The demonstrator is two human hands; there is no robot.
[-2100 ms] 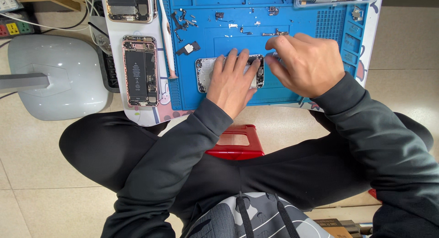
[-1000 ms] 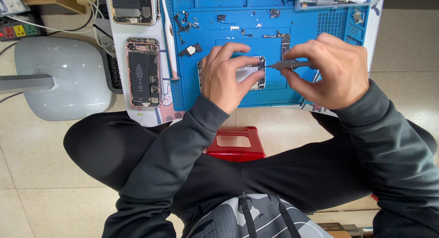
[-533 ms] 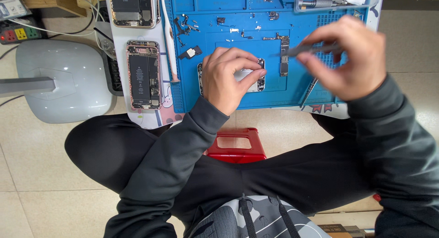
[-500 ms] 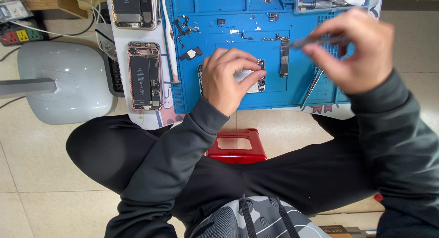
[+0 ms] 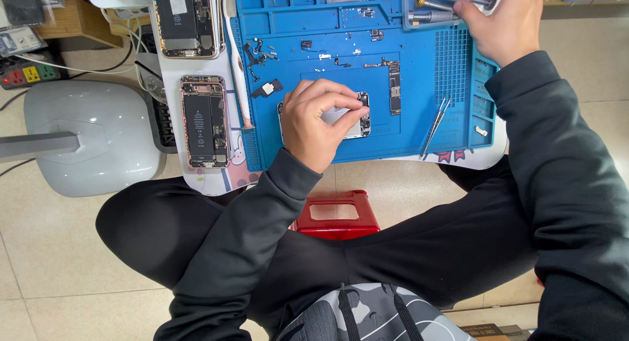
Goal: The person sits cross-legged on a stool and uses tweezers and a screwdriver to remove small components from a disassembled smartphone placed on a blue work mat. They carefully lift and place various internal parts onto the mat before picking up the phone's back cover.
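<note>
Blue mat (image 5: 419,128) covering tabletop, lying ahead of crossed legs; opened phone (image 5: 357,115) resting near mat's front edge, long axis running left-right; left hand (image 5: 318,121) curling over it, fingertips pinching its upper edge, pinning it down; right hand (image 5: 504,20) reaching far to mat's back right corner, fingers closing around metal screwdrivers (image 5: 436,7), well apart from phone; tweezers (image 5: 434,126) lying between, just right of phone.

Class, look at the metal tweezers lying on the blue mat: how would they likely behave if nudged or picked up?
The tweezers look thin and metallic, so probably stiff, light and springy. Lying flat on the blue mat, they would likely slide rather than roll. Their fine tips seem easily bent.
</note>
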